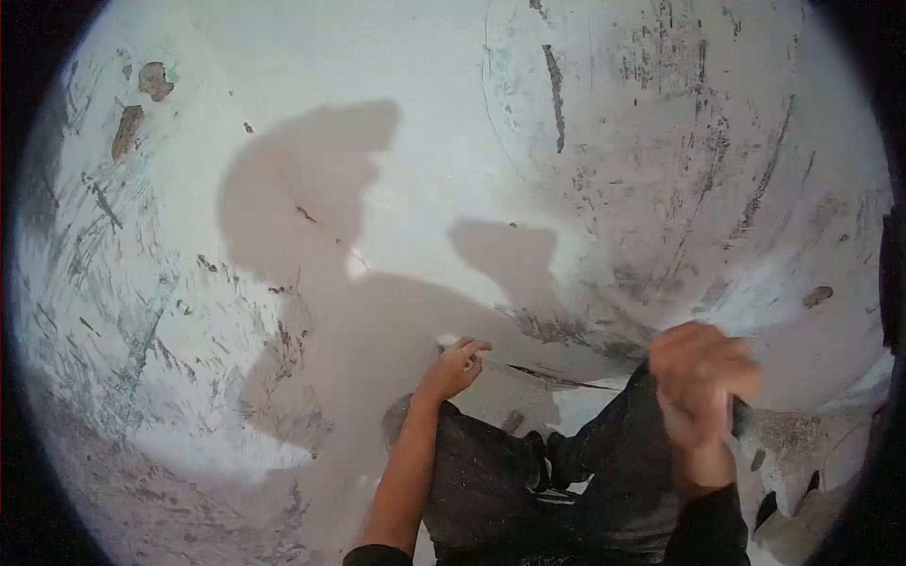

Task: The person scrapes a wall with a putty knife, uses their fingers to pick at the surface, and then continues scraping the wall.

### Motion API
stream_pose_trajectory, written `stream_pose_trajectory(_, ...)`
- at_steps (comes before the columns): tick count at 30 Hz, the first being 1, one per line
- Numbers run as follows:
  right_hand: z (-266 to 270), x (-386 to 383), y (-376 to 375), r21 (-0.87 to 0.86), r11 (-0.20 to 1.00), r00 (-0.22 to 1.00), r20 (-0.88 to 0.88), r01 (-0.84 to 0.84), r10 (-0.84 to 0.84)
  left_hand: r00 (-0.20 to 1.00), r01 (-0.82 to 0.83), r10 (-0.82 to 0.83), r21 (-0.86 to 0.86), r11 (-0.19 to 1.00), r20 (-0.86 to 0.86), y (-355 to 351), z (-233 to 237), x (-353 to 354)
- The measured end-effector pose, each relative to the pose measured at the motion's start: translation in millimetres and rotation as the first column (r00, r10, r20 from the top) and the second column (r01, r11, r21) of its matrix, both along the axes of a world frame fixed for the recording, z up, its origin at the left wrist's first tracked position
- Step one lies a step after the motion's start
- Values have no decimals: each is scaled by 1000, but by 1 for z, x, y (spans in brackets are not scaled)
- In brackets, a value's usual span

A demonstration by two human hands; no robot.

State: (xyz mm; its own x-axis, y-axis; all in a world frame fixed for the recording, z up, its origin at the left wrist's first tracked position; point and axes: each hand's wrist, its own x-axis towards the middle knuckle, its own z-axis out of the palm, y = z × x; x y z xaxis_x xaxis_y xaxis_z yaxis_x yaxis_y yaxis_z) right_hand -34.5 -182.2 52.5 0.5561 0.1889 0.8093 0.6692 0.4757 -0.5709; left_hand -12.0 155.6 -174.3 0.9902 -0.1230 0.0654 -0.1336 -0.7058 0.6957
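My left hand (458, 368) is low against the pale, scraped wall (425, 170), its fingers curled together around something too small to make out. A thin dark gap (552, 377) runs rightward from near its fingertips. To the right, above my knee, my right hand (703, 377) is raised and blurred by motion. Its fingers look closed, and what they grip is hidden. A dark edge (739, 417) shows beside that wrist.
My legs in dark trousers (595, 462) are bent below the hands. Shadows of a head and a hand (514, 255) fall on the wall. Rough, stained ground (802, 434) with small dark objects lies at the lower right.
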Motion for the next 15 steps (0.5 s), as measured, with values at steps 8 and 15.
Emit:
stream_pose_trajectory(8, 29, 36, 60, 295, 891, 812, 383, 345, -441, 999, -32, 28, 82, 996, 45, 11, -6, -5)
stream_pose_trajectory(15, 28, 31, 66, 334, 938, 889, 396, 92, -229, 997, 4, -8, 51, 999, 79, 9, -2, -3)
